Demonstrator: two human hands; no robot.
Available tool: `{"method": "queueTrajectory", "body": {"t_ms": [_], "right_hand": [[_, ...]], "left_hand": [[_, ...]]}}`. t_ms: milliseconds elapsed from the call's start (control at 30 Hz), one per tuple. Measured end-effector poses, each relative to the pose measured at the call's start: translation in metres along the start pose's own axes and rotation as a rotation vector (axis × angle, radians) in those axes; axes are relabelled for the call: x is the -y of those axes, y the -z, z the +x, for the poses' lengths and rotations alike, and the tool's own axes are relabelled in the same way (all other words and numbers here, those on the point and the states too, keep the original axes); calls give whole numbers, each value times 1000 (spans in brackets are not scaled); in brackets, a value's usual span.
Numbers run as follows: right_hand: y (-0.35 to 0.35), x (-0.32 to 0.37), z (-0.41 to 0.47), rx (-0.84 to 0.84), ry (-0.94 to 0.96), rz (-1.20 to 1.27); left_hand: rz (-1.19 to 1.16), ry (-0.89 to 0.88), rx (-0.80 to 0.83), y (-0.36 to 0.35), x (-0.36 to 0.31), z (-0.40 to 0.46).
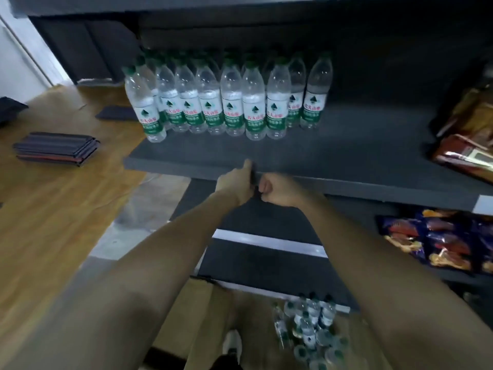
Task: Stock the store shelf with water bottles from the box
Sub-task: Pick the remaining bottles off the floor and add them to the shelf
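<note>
Several clear water bottles (229, 102) with green caps and green-and-white labels stand in rows at the back left of the dark grey shelf (346, 145). My left hand (236, 184) is at the shelf's front edge, thumb on top and fingers curled under it. Right beside it, my right hand (278, 190) is curled into a fist against the same edge, with nothing visible in it. Down by my feet, the open cardboard box (202, 316) holds several more bottles (309, 332), seen from above.
Snack bags (466, 145) lie at the shelf's right end, and more snack packs (432, 241) sit on the lower shelf. A stack of dark flat items (56, 148) lies on the wooden floor to the left. My shoe (232, 343) shows beside the box.
</note>
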State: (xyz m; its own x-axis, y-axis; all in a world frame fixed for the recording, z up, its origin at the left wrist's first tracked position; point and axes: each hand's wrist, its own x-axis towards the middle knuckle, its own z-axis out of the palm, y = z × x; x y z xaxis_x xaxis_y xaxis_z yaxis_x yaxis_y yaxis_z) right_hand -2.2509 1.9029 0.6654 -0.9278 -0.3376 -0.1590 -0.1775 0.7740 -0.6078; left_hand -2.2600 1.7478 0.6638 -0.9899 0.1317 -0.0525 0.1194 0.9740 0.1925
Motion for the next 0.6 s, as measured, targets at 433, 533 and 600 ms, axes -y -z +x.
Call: {"method": "queueTrajectory", "body": {"t_ms": [433,533,600], "right_hand": [[-111,-162,-80,188,-378,24],[-154,-192,-91,222,-426,57],[-189,-215,-102,233,-526,91]], "left_hand": [[89,-141,184,-193,-37,-74],[17,-115,291,-257,-40,-85],[1,-158,393,-302,-42,-94]]}}
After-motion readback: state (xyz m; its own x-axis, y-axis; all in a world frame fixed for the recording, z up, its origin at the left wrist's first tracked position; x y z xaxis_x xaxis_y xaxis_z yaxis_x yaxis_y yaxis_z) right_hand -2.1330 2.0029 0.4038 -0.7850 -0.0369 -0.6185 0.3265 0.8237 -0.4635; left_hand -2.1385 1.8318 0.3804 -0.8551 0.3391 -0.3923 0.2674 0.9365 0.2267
